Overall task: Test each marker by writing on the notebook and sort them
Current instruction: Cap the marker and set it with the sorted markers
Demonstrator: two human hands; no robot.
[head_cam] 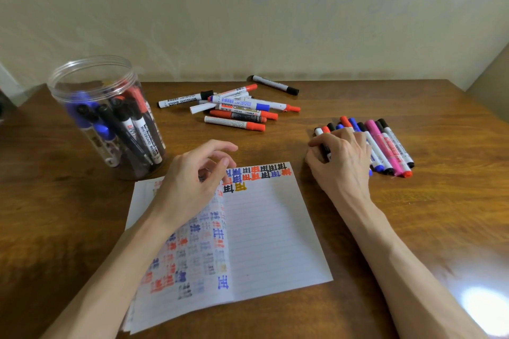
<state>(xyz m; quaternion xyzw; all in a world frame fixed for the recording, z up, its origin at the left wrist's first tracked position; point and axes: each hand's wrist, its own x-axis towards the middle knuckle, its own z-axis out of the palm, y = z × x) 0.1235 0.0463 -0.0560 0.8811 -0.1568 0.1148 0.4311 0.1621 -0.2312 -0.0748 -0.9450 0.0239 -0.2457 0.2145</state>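
Note:
An open lined notebook (275, 228) lies on the wooden table, with coloured test marks along the top of its right page and down its left page. My left hand (190, 181) rests on the notebook's upper left, its fingers loosely curled and holding nothing I can see. My right hand (341, 162) is just right of the notebook. Its fingers curl round a black marker (325, 149) at the left end of a row of markers (385, 146) lying side by side. The row holds black, red, blue and pink ones.
A loose pile of red, blue and black whiteboard markers (237, 107) lies behind the notebook, and a single black marker (275, 85) sits near the wall. At the left stands a clear plastic jar (110, 118) holding several markers. The table edge (468, 96) runs at the right.

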